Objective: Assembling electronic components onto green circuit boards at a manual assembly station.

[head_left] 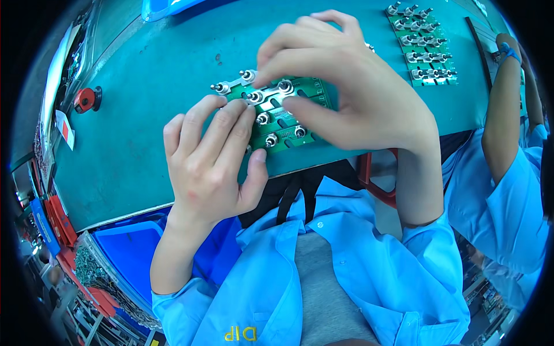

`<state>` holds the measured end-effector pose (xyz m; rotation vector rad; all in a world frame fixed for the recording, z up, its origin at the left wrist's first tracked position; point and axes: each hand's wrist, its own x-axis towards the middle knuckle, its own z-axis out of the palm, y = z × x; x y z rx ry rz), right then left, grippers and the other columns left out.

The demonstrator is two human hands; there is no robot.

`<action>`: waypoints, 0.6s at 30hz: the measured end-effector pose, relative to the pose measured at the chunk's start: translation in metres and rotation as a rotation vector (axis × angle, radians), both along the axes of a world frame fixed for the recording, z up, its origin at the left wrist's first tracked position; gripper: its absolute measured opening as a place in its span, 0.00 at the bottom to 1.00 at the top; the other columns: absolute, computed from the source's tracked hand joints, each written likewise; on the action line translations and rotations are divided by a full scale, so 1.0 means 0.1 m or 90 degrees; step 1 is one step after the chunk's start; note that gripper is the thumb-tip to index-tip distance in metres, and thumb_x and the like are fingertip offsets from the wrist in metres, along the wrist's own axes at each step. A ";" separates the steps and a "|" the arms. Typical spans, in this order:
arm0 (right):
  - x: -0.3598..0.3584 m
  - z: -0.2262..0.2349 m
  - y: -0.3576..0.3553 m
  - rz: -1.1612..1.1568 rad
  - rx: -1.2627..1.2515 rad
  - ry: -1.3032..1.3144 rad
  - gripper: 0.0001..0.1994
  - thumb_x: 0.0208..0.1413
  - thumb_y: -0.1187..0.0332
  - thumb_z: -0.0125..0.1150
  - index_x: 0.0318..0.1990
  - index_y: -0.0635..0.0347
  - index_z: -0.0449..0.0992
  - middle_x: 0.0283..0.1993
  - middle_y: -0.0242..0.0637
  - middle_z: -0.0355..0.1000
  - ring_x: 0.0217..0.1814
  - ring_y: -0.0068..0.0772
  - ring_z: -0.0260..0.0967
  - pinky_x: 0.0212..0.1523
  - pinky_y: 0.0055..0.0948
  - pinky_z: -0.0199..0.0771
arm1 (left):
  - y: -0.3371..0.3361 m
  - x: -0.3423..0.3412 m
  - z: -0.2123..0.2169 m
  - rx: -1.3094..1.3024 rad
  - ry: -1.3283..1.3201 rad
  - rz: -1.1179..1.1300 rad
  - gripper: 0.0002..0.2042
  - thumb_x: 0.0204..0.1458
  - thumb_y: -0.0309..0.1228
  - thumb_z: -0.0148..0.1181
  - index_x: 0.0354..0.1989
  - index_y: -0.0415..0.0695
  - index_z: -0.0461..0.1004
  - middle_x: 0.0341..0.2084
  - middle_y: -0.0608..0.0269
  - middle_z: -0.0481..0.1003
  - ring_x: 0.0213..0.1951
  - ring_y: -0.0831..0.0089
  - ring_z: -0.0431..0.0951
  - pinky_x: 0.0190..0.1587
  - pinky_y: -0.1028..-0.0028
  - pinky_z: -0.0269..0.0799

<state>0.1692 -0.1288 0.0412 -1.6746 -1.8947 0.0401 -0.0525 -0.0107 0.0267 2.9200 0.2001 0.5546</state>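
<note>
A green circuit board (314,89) lies on the table in front of me, partly hidden under both hands. Round metal components with dark threaded shafts (271,140) stand upright on it, probably potentiometers, some joined by silvery metal strips (270,95). My left hand (210,158) grips the board's left side, fingertips against the parts and thumb at the near edge. Over the board's right half arches my right hand (352,86), slightly blurred. Its index finger and thumb are apart, on either side of a shafted component (284,86), and nothing shows held between them.
More boards with rows of shafted components (424,52) lie at the far right. A red and black round object (88,100) sits at the left of the green table (144,132). Blue bins (133,248) stand below the near edge. A co-worker's arm (502,115) is at right.
</note>
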 end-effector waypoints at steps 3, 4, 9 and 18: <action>0.00 -0.01 -0.04 -0.016 -0.019 0.036 0.03 0.47 0.73 0.67 0.30 0.56 0.82 0.40 0.34 0.68 0.42 0.36 0.64 0.61 0.44 0.57 | 0.01 0.00 -0.01 0.003 0.001 0.004 0.21 0.50 0.35 0.60 0.51 0.38 0.82 0.52 0.57 0.80 0.56 0.59 0.76 0.59 0.61 0.60; 0.00 -0.01 -0.04 -0.021 -0.024 0.048 0.04 0.46 0.73 0.67 0.31 0.55 0.82 0.41 0.33 0.68 0.42 0.36 0.64 0.62 0.44 0.57 | 0.01 0.00 -0.01 0.004 0.004 0.005 0.21 0.50 0.34 0.60 0.52 0.38 0.82 0.52 0.57 0.80 0.56 0.59 0.76 0.59 0.61 0.60; -0.06 -0.07 -0.02 -0.067 -0.004 -0.016 0.05 0.49 0.72 0.69 0.34 0.53 0.82 0.44 0.32 0.68 0.45 0.35 0.65 0.64 0.45 0.55 | 0.02 -0.02 0.03 0.018 0.018 0.001 0.21 0.50 0.33 0.60 0.53 0.39 0.81 0.52 0.57 0.79 0.57 0.59 0.76 0.60 0.60 0.58; -0.06 -0.11 0.01 -0.079 -0.026 -0.120 0.03 0.51 0.71 0.68 0.35 0.55 0.83 0.44 0.33 0.69 0.47 0.35 0.65 0.63 0.48 0.56 | -0.03 0.01 -0.04 0.043 0.012 0.010 0.21 0.50 0.33 0.61 0.53 0.39 0.82 0.52 0.57 0.79 0.60 0.58 0.74 0.61 0.60 0.58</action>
